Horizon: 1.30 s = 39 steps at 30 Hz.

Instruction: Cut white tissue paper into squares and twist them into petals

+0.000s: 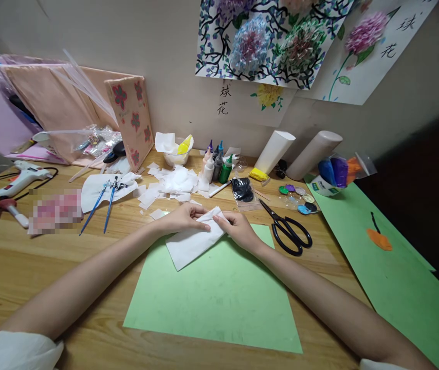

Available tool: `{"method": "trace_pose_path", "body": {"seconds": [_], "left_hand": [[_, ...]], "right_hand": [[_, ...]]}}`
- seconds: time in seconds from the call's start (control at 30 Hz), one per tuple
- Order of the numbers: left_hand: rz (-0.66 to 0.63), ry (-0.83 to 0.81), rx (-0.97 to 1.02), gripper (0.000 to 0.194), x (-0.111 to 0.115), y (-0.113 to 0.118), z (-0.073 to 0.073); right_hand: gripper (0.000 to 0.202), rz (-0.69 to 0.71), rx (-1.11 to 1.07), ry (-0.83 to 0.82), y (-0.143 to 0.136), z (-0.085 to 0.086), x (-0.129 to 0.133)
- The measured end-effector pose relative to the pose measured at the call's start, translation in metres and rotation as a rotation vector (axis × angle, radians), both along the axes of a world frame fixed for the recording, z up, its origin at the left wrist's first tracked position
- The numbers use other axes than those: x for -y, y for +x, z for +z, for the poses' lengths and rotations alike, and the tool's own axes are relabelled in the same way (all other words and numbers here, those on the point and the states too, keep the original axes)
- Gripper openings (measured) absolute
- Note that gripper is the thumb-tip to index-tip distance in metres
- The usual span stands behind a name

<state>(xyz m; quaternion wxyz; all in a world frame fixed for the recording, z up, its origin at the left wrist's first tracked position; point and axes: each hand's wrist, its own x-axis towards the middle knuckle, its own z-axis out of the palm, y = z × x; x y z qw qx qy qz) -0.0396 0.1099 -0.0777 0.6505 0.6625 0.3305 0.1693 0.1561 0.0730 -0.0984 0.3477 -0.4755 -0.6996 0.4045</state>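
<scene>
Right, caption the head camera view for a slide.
Two hands, left and right, hold a folded white tissue above green paper, black-handled scissors lying nearby.

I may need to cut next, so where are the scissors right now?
In the head view, the scissors lie on the wooden table, just right of the right hand, beside the green sheet.

We're looking out from the person's head, facing forward and down over the desk (88,293)! We've got both forearms reaching away from us, near enough to fill the lower corners, and the wall (146,36) beyond.
</scene>
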Motion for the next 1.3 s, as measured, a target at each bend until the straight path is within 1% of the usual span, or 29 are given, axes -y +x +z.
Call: {"method": "trace_pose_path", "body": {"seconds": [0.13,0.3,0.47,0.6,0.67,0.77,0.83,0.97,1.03,1.07,1.13,1.17,1.2,1.3], "left_hand": [[0.035,0.036,-0.050,0.045,0.000,0.001,0.000],[0.033,0.045,-0.035,0.042,0.000,0.001,-0.001],[0.017,-0.016,0.012,0.044,0.000,0.000,-0.004],[0.012,-0.074,0.058,0.040,0.000,0.000,-0.007],[0.032,-0.083,0.075,0.037,0.000,0.001,-0.008],[0.118,-0.098,0.098,0.040,0.001,0.002,-0.008],[0.164,-0.063,0.076,0.041,0.002,0.003,-0.007],[0.155,0.088,-0.070,0.038,0.003,0.005,-0.006],[0.175,0.108,-0.074,0.040,0.005,0.006,-0.007],[0.200,0.109,-0.054,0.041,0.006,0.007,-0.008],[0.272,0.113,0.001,0.044,0.009,0.008,-0.010],[0.311,0.120,0.028,0.045,0.010,0.009,-0.010],[0.348,0.136,0.049,0.045,0.011,0.009,-0.011],[0.417,0.235,0.039,0.040,0.015,0.010,-0.010]], "right_hand": [[0.041,-0.040,-0.017,-0.011,0.000,-0.001,-0.001],[0.040,-0.048,-0.019,-0.019,-0.001,-0.002,-0.001],[0.040,-0.039,-0.030,-0.019,0.000,-0.003,-0.001],[0.041,-0.036,-0.027,-0.007,0.000,-0.004,-0.002],[0.041,-0.056,-0.026,0.004,0.000,-0.004,-0.002],[0.040,-0.100,-0.063,-0.013,0.001,-0.005,-0.003],[0.039,-0.128,-0.106,-0.035,0.002,-0.006,-0.003],[0.037,-0.182,-0.195,-0.042,0.003,-0.005,-0.005],[0.033,-0.205,-0.303,-0.077,0.002,-0.003,-0.007],[0.035,-0.208,-0.372,-0.111,0.002,-0.003,-0.008],[0.049,-0.174,-0.484,-0.200,0.001,-0.002,-0.008],[0.054,-0.124,-0.505,-0.249,0.000,-0.002,-0.008],[0.054,-0.052,-0.499,-0.295,-0.001,-0.002,-0.006],[0.036,0.160,-0.387,-0.366,-0.005,-0.003,0.003]]}}
